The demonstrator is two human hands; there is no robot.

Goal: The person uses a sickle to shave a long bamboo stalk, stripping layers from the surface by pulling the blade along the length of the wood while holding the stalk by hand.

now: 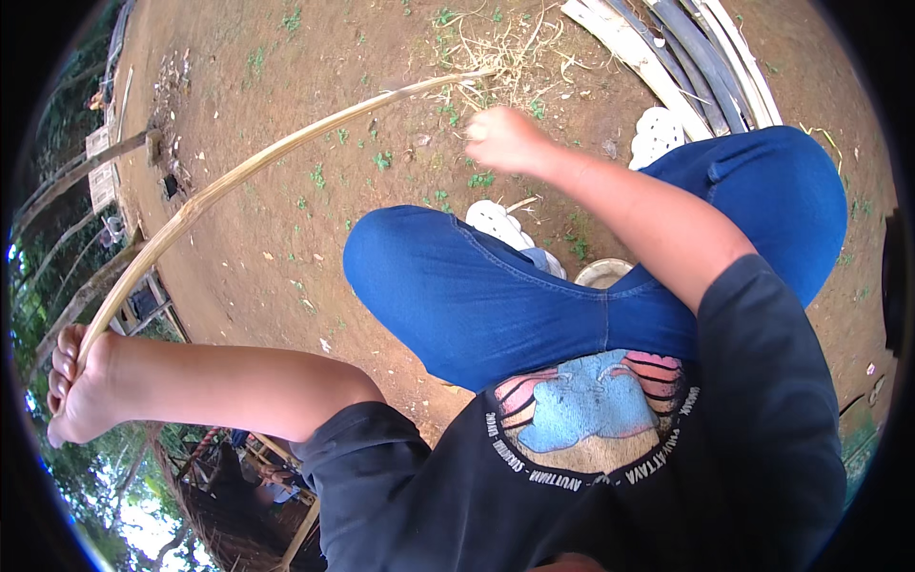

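Observation:
My left hand (78, 386), stretched out at the far left, has its fingers wrapped round the near end of a long, pale bamboo strip (257, 164). The strip shows a knot part of the way along. It slants away to the upper middle, where its far end lies over a heap of thin pale shavings (510, 52). My right hand (510, 140) is closed just below that far end, apart from the strip as far as I can see. Whatever may be inside its fingers is hidden.
Several split lengths, pale and dark (691, 57), lie at the upper right. White perforated shoes (658, 136) are on my feet. A round, pale rim (603, 273) shows beneath my blue-trousered legs (477, 296). Wooden poles (86, 172) stand at the left, and a thatched shelter (214, 515) lower left.

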